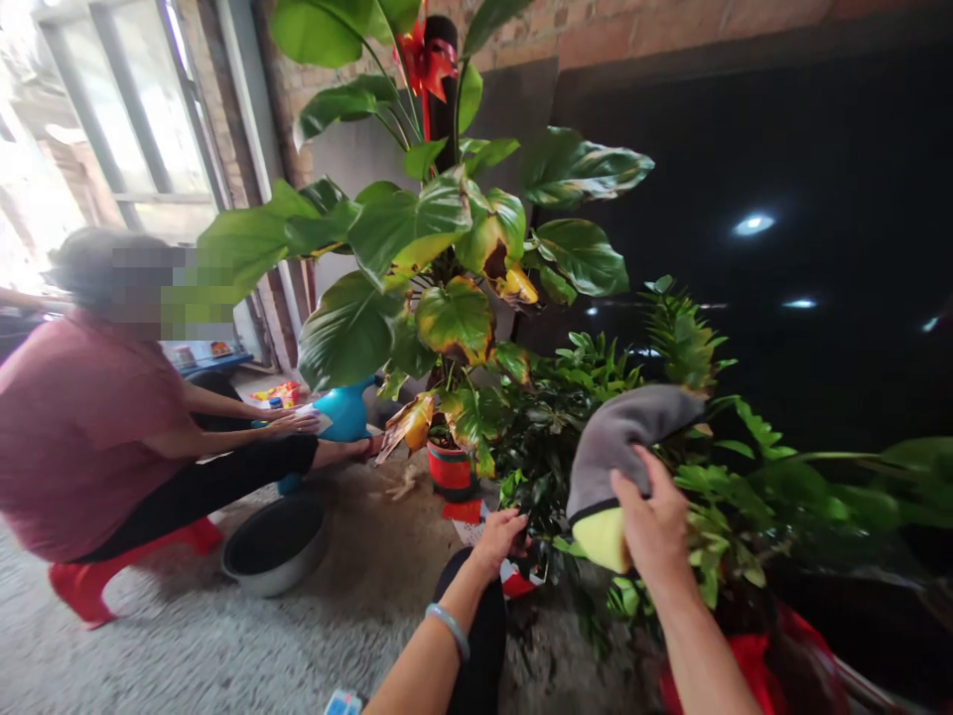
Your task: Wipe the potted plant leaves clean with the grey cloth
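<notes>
My right hand point(655, 516) grips a cloth point(625, 437), grey on one side and yellow on the other, folded over and raised before the leafy plants. My left hand point(502, 541), with a bangle on its wrist, is lower and further left, at the edge of a dark-leaved plant point(532, 447). Its fingers are curled in; what they pinch, if anything, is hidden. Behind it a tall plant point(406, 223) with broad green leaves, some yellowed and browned, rises from a red and green pot point(452, 472).
At the left a person point(89, 427) sits on a red stool point(111, 571), hands by a blue object point(346, 412). A grey basin point(275, 546) stands on the concrete floor between us. Dark panels point(781, 149) back the plants, and red wrapping point(751, 675) lies at lower right.
</notes>
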